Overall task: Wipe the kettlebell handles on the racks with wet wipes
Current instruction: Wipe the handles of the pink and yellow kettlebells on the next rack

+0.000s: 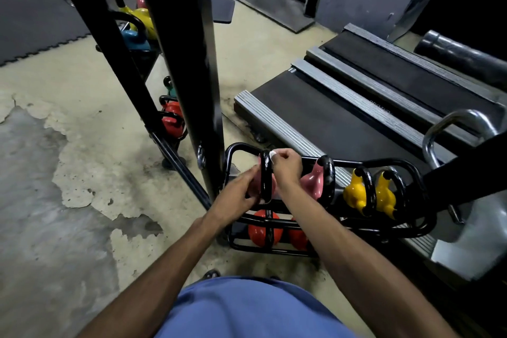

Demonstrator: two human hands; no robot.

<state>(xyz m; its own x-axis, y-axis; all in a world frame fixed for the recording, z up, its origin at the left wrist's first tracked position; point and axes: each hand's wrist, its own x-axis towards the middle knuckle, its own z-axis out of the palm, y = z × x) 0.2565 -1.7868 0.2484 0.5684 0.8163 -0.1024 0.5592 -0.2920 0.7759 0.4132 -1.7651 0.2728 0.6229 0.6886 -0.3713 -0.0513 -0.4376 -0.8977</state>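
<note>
Pink kettlebells (311, 182), yellow kettlebells (354, 195) and red kettlebells (256, 233) have black handles (265, 175); rack (389, 163) black, wipe (273, 153) white.

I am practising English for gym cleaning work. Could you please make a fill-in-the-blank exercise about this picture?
1. The right hand holds a white ___ against the black handle.
2. The left hand holds that kettlebell, which is ___.
3. The two rightmost kettlebells are ___.
4. The lower-tier kettlebells are ___.
Missing words: wipe, pink, yellow, red.
</note>
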